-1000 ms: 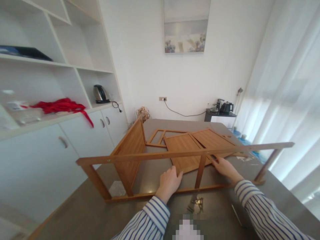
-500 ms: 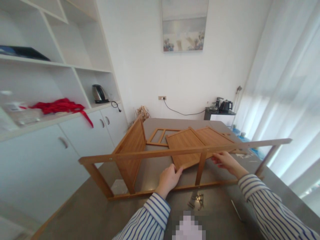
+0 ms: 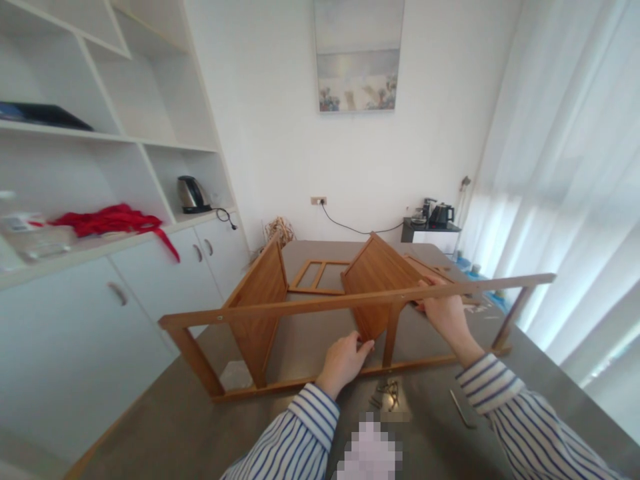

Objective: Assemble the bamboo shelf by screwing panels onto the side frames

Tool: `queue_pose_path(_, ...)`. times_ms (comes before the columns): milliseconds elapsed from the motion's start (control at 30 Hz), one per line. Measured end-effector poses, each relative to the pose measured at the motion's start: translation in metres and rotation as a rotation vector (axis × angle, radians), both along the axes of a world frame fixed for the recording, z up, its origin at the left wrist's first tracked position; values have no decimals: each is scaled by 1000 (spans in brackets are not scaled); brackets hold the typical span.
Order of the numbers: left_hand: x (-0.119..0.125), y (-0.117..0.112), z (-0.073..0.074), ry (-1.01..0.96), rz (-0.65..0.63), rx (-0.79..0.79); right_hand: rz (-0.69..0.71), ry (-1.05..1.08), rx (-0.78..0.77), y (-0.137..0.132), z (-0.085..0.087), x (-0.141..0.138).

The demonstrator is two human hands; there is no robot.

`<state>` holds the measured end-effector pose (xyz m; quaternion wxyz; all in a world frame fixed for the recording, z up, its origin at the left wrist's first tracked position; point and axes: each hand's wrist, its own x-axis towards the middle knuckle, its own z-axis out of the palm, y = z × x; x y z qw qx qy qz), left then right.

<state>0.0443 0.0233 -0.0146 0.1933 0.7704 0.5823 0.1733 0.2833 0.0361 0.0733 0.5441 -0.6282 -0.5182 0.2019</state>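
A wooden panel (image 3: 376, 280) is tilted up behind the long wooden frame (image 3: 300, 308), near the frame's middle crossbar. My left hand (image 3: 345, 363) is closed on its near lower corner, thumb on the edge. At its right edge, my right hand (image 3: 444, 312) grips the panel from behind the frame's top rail; some fingers are hidden. To the left, another wooden panel (image 3: 260, 293) stands on edge against the frame. Several screws (image 3: 390, 395) lie in front of the frame, and a hex key (image 3: 461, 408) rests to their right.
A small wooden ladder-like frame (image 3: 316, 275) lies farther back on the grey table (image 3: 200, 433). Another panel (image 3: 440, 270) lies behind my right hand. A clear plastic bag (image 3: 237, 375) sits inside the frame's left end. White cabinets (image 3: 150, 267) stand at left.
Both hands have tilted the middle panel from lying low to a steep slant. My right hand has moved up with its edge. The view has shifted slightly.
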Motion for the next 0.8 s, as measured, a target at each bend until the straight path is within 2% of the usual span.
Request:
queue_pose_path(167,18,-1,1,-19,-12,72,-22,35,88,-12,-3,-15)
queue_pose_path(367,38,2,15,-65,-29,137,61,197,241,-16,-9,-34)
queue_pose_path(533,39,3,22,-215,-101,154,185,252,300,-22,-14,-38)
queue_pose_path(800,34,2,15,-361,-214,242,350,229,321,-28,-21,-53)
